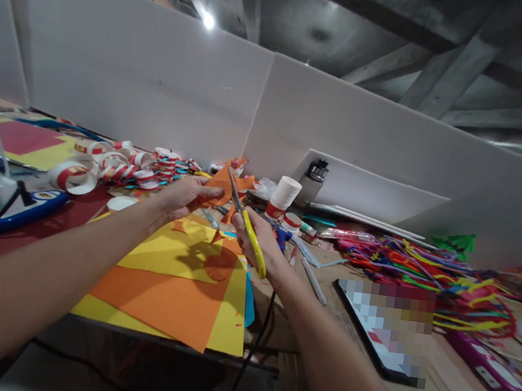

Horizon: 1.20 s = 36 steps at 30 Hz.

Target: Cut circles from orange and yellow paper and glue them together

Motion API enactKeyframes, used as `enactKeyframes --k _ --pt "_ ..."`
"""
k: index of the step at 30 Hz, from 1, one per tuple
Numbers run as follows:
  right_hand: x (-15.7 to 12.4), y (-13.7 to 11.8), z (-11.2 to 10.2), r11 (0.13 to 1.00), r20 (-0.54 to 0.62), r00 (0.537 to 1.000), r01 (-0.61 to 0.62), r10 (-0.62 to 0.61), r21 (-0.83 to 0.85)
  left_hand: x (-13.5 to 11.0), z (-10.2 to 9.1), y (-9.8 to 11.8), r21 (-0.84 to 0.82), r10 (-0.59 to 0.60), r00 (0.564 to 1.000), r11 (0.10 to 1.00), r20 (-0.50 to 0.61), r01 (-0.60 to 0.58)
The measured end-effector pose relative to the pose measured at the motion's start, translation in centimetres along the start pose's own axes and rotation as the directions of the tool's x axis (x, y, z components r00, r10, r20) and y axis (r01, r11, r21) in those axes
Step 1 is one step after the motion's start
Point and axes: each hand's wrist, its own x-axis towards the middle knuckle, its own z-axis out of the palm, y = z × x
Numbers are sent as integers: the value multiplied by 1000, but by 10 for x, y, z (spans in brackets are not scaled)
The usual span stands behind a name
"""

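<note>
My left hand (185,197) pinches a piece of orange paper (217,185) above the table. In my right hand (259,233) is a pair of scissors (255,243) with yellow handles, its metal blades at the right edge of the orange piece. A strip of orange paper hangs beyond the blades. Below both hands lie yellow sheets (159,253) and a larger orange sheet (157,302), with a rounded orange cut-out (220,266) and small scraps on top.
Paper cup rings (115,162) lie at the back left, near a blue power strip (16,213) with a charger. Stacked paper cups (285,193) and a bottle (313,180) stand behind my right hand. Pipe cleaners (405,264), a phone (380,331) and a purple power strip (490,366) are rightward.
</note>
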Motion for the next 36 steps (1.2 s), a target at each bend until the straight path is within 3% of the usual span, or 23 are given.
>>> enactKeyframes --k 10,19,31,36 --pt "-5 -13 -7 999 25 999 40 -40 6 2 -10 5 114 -3 999 993 54 -3" --pt "-2 -8 -7 1000 59 998 6 -7 13 4 -16 7 167 -21 994 986 108 2" --pt "1 -2 -5 1000 102 995 12 -10 -17 6 -27 15 216 -83 996 974 28 75" --pt "1 -3 -6 1000 112 994 11 -8 -19 5 -28 17 236 -93 994 969 53 78"
